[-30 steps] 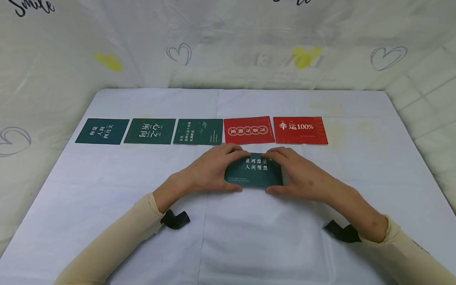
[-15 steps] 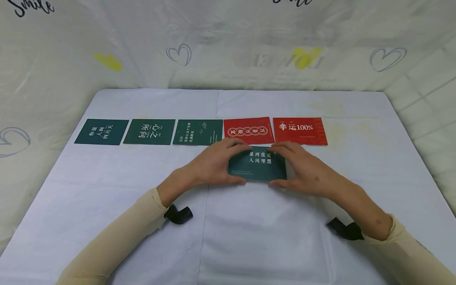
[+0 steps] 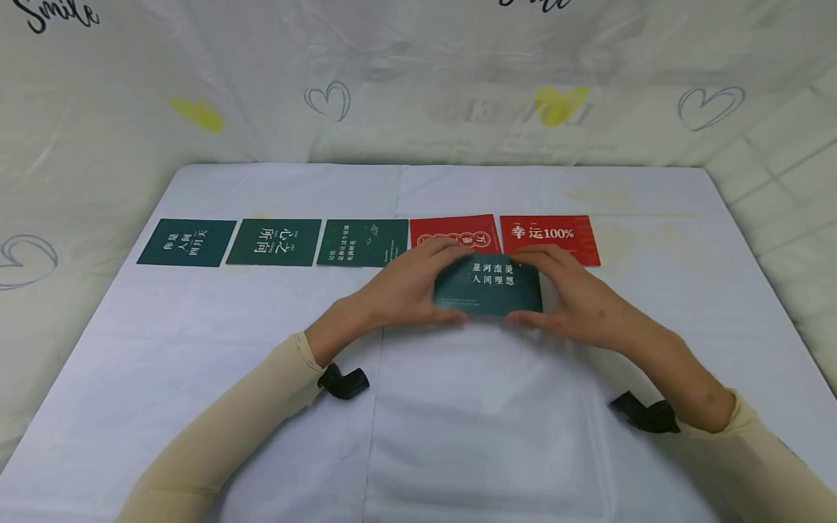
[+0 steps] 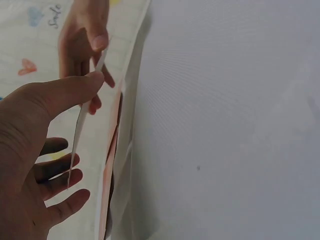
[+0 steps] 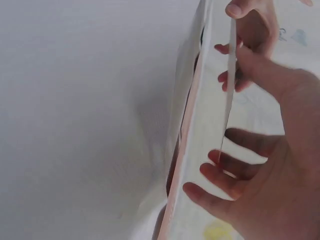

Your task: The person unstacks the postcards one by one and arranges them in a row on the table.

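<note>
A dark green card with white printed lettering is held above the white table by both hands. My left hand pinches its left side, thumb at the near edge and fingers at the far edge. In the same way my right hand pinches the right side. Both wrist views show the card edge-on as a thin strip, clear of the tabletop. It overlaps the lower part of one red card in the head view. Beside that lies another red card, its lower left corner covered by my right fingers.
Three green cards continue the row to the left of the red ones. White cloth covers the table. Behind it hangs a pale sheet printed with hearts and lettering. Black straps show at both wrists.
Both hands have carried the green card away from me and slightly right, toward the red cards. The row of cards on the table has not moved.
</note>
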The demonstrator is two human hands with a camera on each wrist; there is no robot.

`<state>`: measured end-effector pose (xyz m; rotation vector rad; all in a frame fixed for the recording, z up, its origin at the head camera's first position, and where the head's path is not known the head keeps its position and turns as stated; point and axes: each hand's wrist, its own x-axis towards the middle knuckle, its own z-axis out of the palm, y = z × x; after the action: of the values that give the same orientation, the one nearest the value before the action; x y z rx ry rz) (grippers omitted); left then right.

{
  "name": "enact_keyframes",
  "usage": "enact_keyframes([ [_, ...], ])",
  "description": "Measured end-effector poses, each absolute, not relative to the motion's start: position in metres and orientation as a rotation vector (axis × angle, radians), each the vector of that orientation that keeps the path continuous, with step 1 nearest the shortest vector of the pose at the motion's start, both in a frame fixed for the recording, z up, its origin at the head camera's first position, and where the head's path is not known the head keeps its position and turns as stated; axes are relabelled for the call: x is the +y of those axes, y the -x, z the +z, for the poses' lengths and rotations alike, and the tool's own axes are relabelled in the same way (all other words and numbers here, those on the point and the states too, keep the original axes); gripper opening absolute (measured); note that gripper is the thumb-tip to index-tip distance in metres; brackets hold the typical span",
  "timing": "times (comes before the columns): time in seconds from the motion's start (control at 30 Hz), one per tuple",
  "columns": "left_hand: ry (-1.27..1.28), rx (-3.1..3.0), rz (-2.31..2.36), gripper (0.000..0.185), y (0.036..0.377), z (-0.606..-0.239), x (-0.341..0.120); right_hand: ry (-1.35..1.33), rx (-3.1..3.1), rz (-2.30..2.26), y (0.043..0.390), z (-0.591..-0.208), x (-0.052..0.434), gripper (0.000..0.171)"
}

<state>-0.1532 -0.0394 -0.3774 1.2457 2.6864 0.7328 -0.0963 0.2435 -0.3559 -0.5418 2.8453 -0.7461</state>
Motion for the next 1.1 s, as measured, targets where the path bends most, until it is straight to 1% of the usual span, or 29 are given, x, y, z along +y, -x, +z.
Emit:
enact_keyframes([
  [0.27, -1.199, 2.715, 0.748, 0.095, 0.16, -0.373, -0.03, 0.361, 2.804, -0.934, 0.101, -0.354, 0.252, 0.091],
  [0.47, -1.162, 2.726, 0.811, 0.092, 0.166, -0.372, -0.02, 0.228, 2.787, -0.983, 0.103, -0.353, 0.257, 0.086],
  [0.67, -1.112, 2.75, 0.824, 0.09, 0.171, -0.371, -0.011, 0.118, 2.725, -1.186, 0.103, -0.355, 0.262, 0.083],
  [0.83, -1.106, 2.748, 0.861, 0.088, 0.174, -0.373, -0.005, 0.054, 2.655, -1.37, 0.099, -0.358, 0.265, 0.075],
  [1.1, -1.122, 2.746, 0.86, 0.09, 0.176, -0.372, 0.006, 0.014, 2.651, -1.493, 0.091, -0.361, 0.27, 0.072],
])
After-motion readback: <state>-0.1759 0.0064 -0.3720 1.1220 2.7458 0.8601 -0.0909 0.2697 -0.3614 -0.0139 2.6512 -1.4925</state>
